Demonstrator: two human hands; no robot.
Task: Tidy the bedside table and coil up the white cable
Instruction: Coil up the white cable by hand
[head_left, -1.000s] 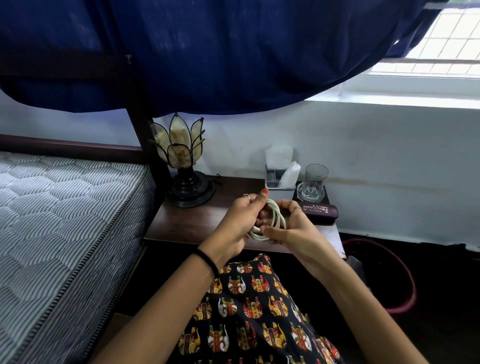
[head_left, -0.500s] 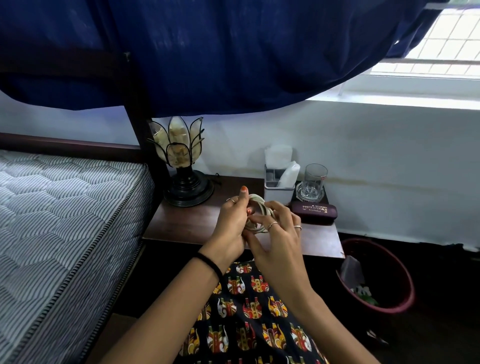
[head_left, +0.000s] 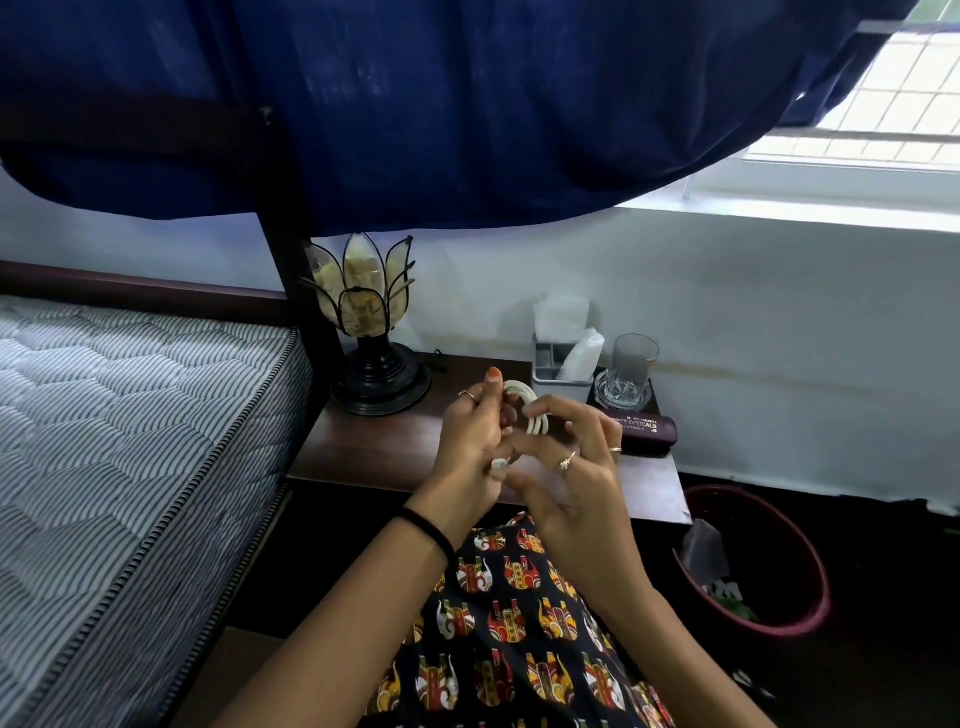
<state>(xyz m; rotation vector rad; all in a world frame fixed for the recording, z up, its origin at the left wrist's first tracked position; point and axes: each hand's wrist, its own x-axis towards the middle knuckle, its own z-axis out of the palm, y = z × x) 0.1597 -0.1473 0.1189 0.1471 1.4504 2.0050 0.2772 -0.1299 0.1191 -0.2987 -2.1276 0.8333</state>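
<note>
The white cable (head_left: 525, 405) is wound into a small coil of several loops, held over the dark wooden bedside table (head_left: 384, 447). My left hand (head_left: 470, 441) grips the coil's left side, thumb up against the top loops. My right hand (head_left: 576, 467) holds the right side, its fingers pinching the loops near a cable end that pokes out at the bottom. Much of the coil is hidden between the two hands.
On the table stand a lotus-shaped lamp (head_left: 371, 332), a grey organiser (head_left: 561, 371) with tissues, a glass (head_left: 626, 371) on a coaster, and a maroon spectacle case (head_left: 644, 428). A mattress (head_left: 119, 441) lies left; a red bin (head_left: 753, 566) sits right. A blue curtain hangs overhead.
The coil has stayed between both hands while my right hand shifted over its right side and the fingers regripped the loops. The view has tilted slightly, showing more of the bin.
</note>
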